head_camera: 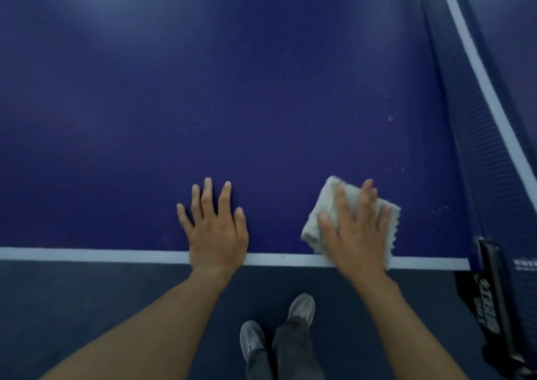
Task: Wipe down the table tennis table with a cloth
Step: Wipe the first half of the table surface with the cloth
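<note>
Cloth: folded off-white terry cloth (327,205) lies flat at the near edge of the dark blue table tennis bench (232,89), overlapping its white border line (87,254), near the blue mesh net (465,103).
Cloth heading: almost square with no clear long axis, set askew, one corner pointing away and leftward.
Right hand (357,231): palm down, fingers straight, pressing the cloth.
Left hand (215,231): flat, fingers spread on bare bench, apart from the cloth, holding nothing.
Below: grey shoes (302,307).
</note>
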